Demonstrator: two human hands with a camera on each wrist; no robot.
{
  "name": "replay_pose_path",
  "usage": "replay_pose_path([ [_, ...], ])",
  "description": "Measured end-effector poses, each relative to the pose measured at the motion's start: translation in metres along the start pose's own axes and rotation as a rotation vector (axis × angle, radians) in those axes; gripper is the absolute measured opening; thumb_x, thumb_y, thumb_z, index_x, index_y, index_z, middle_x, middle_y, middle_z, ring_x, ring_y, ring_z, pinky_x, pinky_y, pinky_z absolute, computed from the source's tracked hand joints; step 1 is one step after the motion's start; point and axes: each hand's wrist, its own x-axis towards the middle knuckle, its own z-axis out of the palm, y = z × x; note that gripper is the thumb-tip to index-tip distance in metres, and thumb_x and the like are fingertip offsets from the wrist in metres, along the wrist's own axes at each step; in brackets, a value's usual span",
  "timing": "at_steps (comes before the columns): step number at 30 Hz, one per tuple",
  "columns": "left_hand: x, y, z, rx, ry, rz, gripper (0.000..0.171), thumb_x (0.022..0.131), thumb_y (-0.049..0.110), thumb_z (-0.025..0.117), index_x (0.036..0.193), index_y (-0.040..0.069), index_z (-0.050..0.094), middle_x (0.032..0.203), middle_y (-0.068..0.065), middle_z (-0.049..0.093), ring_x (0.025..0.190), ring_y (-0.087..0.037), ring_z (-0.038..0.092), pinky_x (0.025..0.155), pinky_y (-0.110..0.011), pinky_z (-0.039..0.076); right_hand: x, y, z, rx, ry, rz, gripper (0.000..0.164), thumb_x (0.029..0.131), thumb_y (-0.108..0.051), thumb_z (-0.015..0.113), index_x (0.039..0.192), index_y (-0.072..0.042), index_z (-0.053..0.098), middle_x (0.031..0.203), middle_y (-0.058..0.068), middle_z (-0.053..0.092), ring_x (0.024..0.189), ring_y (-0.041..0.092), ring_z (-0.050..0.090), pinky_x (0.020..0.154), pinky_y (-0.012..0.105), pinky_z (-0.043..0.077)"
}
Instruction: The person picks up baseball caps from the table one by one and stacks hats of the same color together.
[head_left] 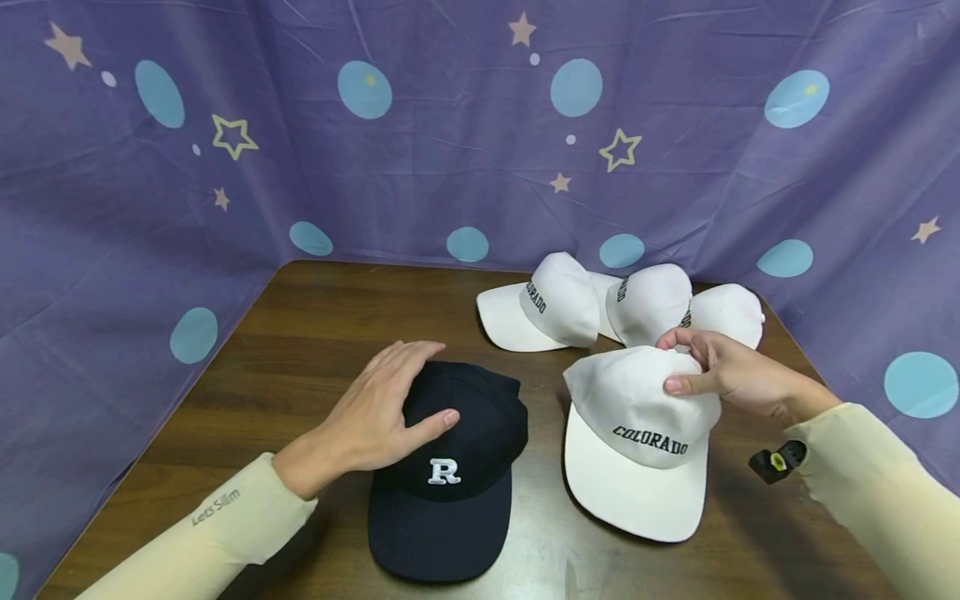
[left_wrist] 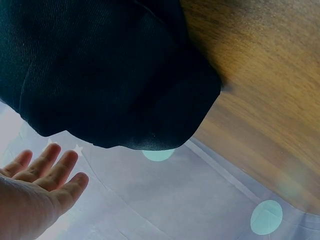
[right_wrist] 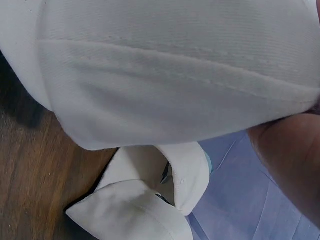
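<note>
A dark navy cap (head_left: 457, 417) with a white R lies brim toward me at the middle front of the table. My left hand (head_left: 371, 417) is at the left of its crown, fingers extended and thumb spread. In the left wrist view, the fingers (left_wrist: 52, 172) appear beside the dark cap (left_wrist: 110, 75), not wrapped round it. To the right, my right hand (head_left: 731, 375) pinches the top of a white COLORADO cap (head_left: 645, 417), its brim facing me. Its crown fills much of the right wrist view, where part of a finger (right_wrist: 290, 155) touches the fabric.
Behind, three more white caps stand in a row: the left one (head_left: 562, 300), the middle one (head_left: 652, 304) and the right one (head_left: 727, 310). The wooden table (head_left: 300, 333) ends at a purple curtain (head_left: 450, 167) with stars and dots.
</note>
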Motion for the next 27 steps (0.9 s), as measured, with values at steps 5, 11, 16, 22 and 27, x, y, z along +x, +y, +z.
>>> replay_pose_path([
  [5, 0.0, 0.0, 0.0, 0.0, 0.005, 0.01, 0.077, 0.087, 0.064, 0.051, 0.143, 0.014, 0.036, 0.141, 0.0, 0.043, 0.132, -0.02, 0.033, 0.113, -0.047, 0.02, 0.002, 0.002, 0.006, -0.005, -0.039, -0.012, 0.036, 0.089, 0.001, 0.06, 0.116, 0.002, 0.036, 0.1, 0.015, 0.065, 0.087, 0.028, 0.064, 0.069, 0.045, 0.057],
  [11, 0.001, 0.001, 0.001, 0.003, 0.007, 0.011, 0.077, 0.086, 0.065, 0.051, 0.143, 0.015, 0.036, 0.141, 0.0, 0.043, 0.132, -0.02, 0.033, 0.114, -0.045, 0.018, 0.007, 0.007, 0.013, -0.054, -0.057, -0.023, 0.038, 0.088, 0.0, 0.063, 0.115, 0.004, 0.037, 0.095, 0.019, 0.064, 0.081, 0.03, 0.064, 0.066, 0.039, 0.057],
  [16, 0.001, 0.0, 0.001, 0.006, 0.005, 0.007, 0.077, 0.087, 0.065, 0.051, 0.144, 0.015, 0.036, 0.141, 0.0, 0.043, 0.132, -0.02, 0.033, 0.115, -0.043, 0.017, 0.012, 0.012, 0.017, -0.058, -0.055, -0.012, 0.038, 0.087, -0.002, 0.064, 0.116, 0.003, 0.039, 0.096, 0.02, 0.063, 0.082, 0.031, 0.064, 0.066, 0.038, 0.057],
  [22, 0.0, -0.001, 0.002, 0.003, 0.013, 0.014, 0.077, 0.087, 0.064, 0.051, 0.143, 0.013, 0.037, 0.141, 0.0, 0.043, 0.132, -0.019, 0.033, 0.114, -0.046, 0.019, 0.021, 0.019, 0.018, -0.104, -0.028, 0.013, 0.039, 0.086, -0.007, 0.068, 0.116, 0.001, 0.044, 0.096, 0.017, 0.062, 0.083, 0.026, 0.063, 0.066, 0.034, 0.056],
  [27, 0.0, -0.001, 0.003, 0.004, 0.009, 0.02, 0.077, 0.087, 0.064, 0.051, 0.143, 0.014, 0.036, 0.141, 0.0, 0.043, 0.132, -0.019, 0.033, 0.114, -0.046, 0.02, 0.025, 0.024, 0.019, -0.104, -0.02, 0.025, 0.041, 0.085, -0.007, 0.068, 0.116, 0.003, 0.043, 0.098, 0.014, 0.061, 0.085, 0.023, 0.062, 0.066, 0.033, 0.056],
])
